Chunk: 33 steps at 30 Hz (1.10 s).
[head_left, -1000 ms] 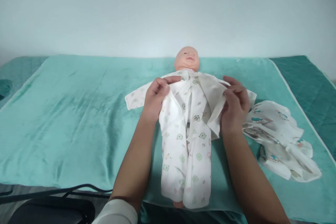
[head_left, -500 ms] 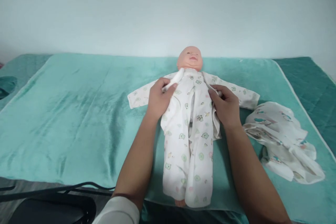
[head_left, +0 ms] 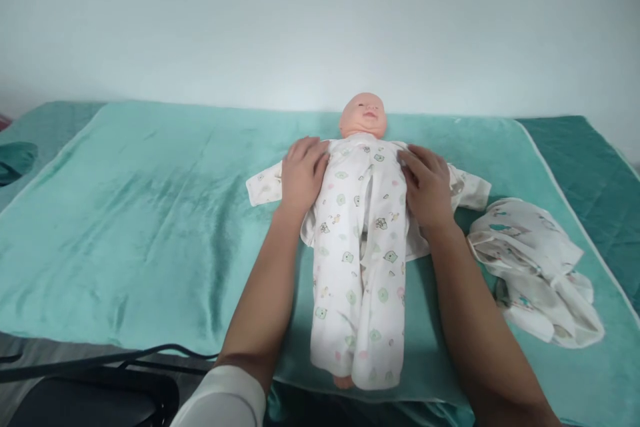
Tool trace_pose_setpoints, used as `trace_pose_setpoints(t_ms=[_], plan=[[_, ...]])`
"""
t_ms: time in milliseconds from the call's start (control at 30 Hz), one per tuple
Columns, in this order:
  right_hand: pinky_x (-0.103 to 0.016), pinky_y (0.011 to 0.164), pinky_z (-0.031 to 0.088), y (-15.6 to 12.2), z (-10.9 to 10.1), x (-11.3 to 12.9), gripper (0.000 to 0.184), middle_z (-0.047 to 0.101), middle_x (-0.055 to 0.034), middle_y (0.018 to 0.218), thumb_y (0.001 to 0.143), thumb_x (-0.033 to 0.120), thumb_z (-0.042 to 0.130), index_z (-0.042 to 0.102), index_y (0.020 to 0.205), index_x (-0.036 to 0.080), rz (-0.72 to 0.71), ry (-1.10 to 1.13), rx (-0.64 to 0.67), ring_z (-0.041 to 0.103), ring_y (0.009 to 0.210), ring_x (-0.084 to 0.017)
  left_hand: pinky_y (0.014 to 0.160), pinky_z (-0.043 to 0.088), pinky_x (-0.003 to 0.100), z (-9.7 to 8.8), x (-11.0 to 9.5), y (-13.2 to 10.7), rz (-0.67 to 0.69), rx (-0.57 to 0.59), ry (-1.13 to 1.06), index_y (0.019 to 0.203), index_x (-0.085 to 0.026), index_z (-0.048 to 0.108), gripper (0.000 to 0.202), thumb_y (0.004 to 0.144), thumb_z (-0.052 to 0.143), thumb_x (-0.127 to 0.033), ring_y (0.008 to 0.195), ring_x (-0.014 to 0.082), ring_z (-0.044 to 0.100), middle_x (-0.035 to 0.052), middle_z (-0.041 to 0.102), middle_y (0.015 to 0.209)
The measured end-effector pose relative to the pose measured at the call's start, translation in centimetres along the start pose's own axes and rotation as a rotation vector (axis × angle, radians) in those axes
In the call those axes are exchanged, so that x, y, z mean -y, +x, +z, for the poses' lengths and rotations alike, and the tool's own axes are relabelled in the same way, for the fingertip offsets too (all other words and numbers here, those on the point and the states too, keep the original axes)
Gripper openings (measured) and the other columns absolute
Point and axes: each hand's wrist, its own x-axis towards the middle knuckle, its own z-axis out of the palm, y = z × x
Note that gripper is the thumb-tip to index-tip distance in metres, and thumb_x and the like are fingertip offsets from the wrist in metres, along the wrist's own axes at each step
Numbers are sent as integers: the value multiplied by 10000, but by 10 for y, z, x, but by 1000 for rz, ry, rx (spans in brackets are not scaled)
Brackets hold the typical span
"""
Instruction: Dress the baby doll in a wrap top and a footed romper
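A baby doll (head_left: 364,116) lies on its back, its head toward the wall. It wears white printed trousers (head_left: 357,267), pulled up over the chest, and a white printed shirt (head_left: 265,184) whose sleeves stretch out to both sides. My left hand (head_left: 304,172) rests on the shirt beside the doll's chest, fingers laid out flat. On the other side, my right hand (head_left: 426,181) lies on the shirt near the shoulder, its fingers stretched out and loosely bent. Part of each sleeve is hidden under my hands.
A crumpled white printed cloth (head_left: 537,267) lies to the right of the doll. Beneath everything is a turquoise blanket (head_left: 140,213) over a darker green quilted cover (head_left: 583,167). A pale wall (head_left: 320,20) stands behind. At lower left is a black chair (head_left: 95,397).
Both hands have let go of the shirt's front edges, which have moved outward to the doll's sides. The fingers have opened from a pinch and now lie on the cloth.
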Motion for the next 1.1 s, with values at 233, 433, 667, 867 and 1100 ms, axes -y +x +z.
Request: trace_pose_setpoints(t_ms=[233,433,667,867,1100], plan=[[-441,976,471,44,14,-5,415,744,-123,1193,985,303,396,760,1164,213,205,-109,139,657,1090,-296,1062,398,404,4,2,3,-111,79,128,1322,-292,670,389,1052,393,-336,1210,248,622,49,713,1301],[-427,869,512,61,7,-35,323,773,-110,1050,897,331,531,784,1073,234,479,-153,193,691,988,-309,977,422,397,-4,9,8,-312,111,239,1306,-291,667,407,1026,373,-262,1161,269,643,62,736,1241],[-451,1022,503,48,-7,-14,276,724,-122,1143,874,222,517,723,1058,206,84,33,-146,658,1134,-274,901,432,393,-10,12,13,-465,136,239,1212,-302,693,355,1023,393,-309,1101,296,666,63,761,1169],[-391,919,514,77,5,106,302,717,-119,1159,941,216,469,688,1147,187,-227,83,354,644,1070,-263,893,423,379,-11,11,10,-435,138,246,1200,-301,680,341,1033,384,-325,1102,284,669,62,764,1161],[-459,883,493,101,61,170,337,666,-204,1241,919,153,490,678,1197,131,-412,-342,807,611,1142,-363,875,425,385,-13,11,9,-416,152,242,1130,-275,684,314,1028,395,-342,1086,291,674,81,771,1132]])
